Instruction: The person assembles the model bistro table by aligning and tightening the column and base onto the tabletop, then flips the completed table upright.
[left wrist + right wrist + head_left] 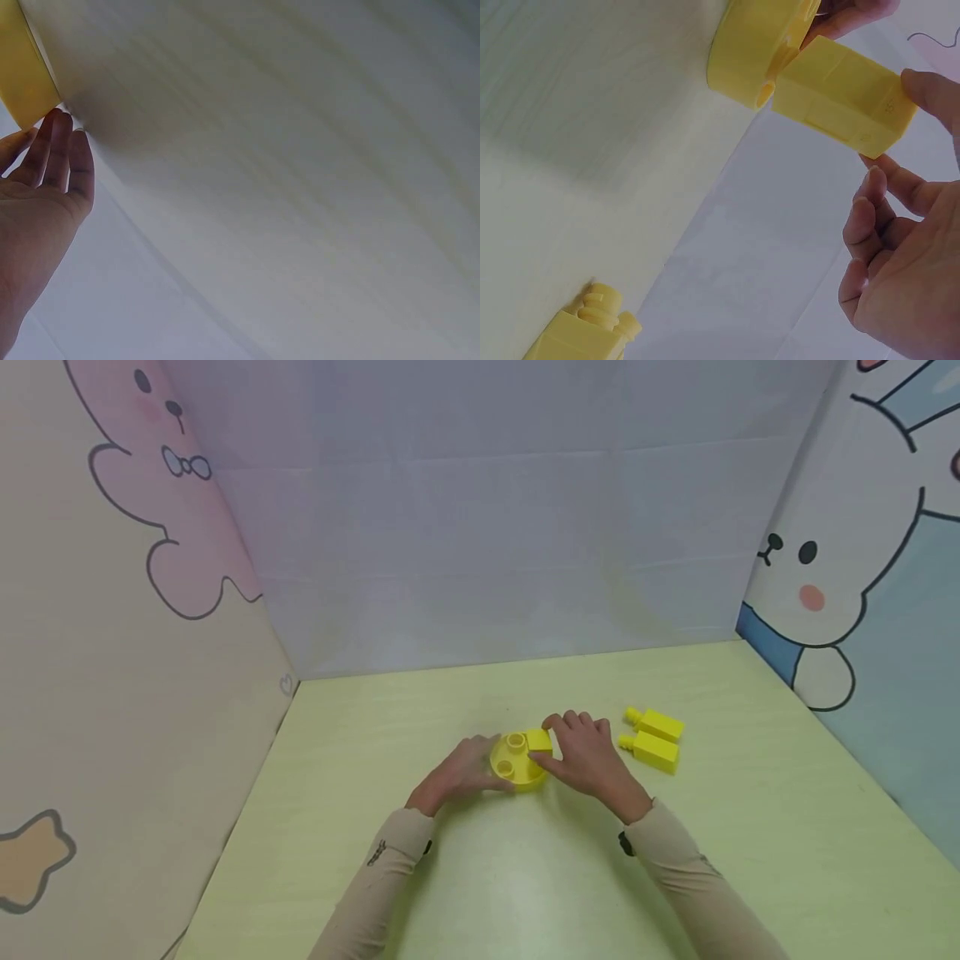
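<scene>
A round yellow base (525, 774) with raised ring-shaped sockets rests on the table, gripped at its left side by my left hand (471, 765). In the left wrist view only part of the base (24, 71) shows, between thumb and fingers. My right hand (588, 758) pinches a yellow rectangular block (538, 741) by its top end, between thumb and index finger. In the right wrist view this block (844, 97) stands up from the base (742, 56), its lower end at the base's edge. How deep it sits there is hidden.
Two more yellow blocks with knobbed ends, a nearer one (654, 752) and a farther one (660, 725), lie right of my right hand. The pale table (375, 727) is bounded by a back wall (480, 568) and cartoon-printed side walls.
</scene>
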`<state>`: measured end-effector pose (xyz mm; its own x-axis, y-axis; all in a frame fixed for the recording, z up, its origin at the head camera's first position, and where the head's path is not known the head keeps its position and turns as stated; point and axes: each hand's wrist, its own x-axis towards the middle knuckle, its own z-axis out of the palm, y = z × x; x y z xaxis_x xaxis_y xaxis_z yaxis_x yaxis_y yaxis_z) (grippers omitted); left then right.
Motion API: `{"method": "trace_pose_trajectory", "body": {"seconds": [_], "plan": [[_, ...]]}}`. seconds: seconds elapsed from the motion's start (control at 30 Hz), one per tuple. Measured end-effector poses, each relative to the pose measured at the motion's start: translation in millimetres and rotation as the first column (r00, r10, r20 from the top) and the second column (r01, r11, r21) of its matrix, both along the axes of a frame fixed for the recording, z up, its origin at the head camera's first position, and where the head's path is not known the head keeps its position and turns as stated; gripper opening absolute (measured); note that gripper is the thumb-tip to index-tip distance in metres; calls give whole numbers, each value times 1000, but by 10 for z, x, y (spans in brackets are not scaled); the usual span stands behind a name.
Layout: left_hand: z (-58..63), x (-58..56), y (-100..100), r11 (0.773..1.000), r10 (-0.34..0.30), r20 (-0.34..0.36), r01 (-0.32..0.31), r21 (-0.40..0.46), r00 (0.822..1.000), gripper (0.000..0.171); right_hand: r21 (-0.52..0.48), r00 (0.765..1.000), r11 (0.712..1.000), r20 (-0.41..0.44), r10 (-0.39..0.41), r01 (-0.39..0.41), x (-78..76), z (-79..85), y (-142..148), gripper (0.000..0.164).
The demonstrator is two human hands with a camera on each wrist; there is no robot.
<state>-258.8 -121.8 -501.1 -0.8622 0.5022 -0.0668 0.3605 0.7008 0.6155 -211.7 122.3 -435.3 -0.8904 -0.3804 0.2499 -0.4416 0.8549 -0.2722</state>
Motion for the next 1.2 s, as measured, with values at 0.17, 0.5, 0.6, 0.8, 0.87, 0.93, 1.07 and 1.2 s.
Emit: {"method": "trace_pose_trajectory", "body": {"seconds": [0.17,0.5,0.6,0.8,0.87,0.93,1.07,1.2], "plan": [[6,2,10,1000,4,5,-4,-6,1000,98,-4,1000,1000,-8,-18,18,-5,4,-12,50],[-11,-11,6,1000,-2,-3,2,-1,1000,97,-1,993,996,-82,-85,85,-2,-28,-61,49],[-16,-13,5,1000,-7,-9,7,-2,1000,98,0,991,995,-97,-96,97,4,-28,-75,49],[-15,-20,4,1000,-19,-35,20,5,999,94,-26,990,996,-107,-89,87,-9,1,-76,34],[-16,-22,3,1000,-20,-36,20,5,999,93,-26,992,996,-88,-88,86,-15,1,-81,35],[-19,-23,1,1000,-17,-29,17,5,999,94,-26,994,996,-66,-87,86,-21,-12,-89,39],[-18,-21,1,1000,-11,-18,11,-1,1000,93,-37,996,997,-50,-74,73,-31,-43,-105,43],[-12,-16,3,1000,-8,-16,8,1,1000,93,-33,992,997,-105,-74,71,-33,-65,-110,39]]}}
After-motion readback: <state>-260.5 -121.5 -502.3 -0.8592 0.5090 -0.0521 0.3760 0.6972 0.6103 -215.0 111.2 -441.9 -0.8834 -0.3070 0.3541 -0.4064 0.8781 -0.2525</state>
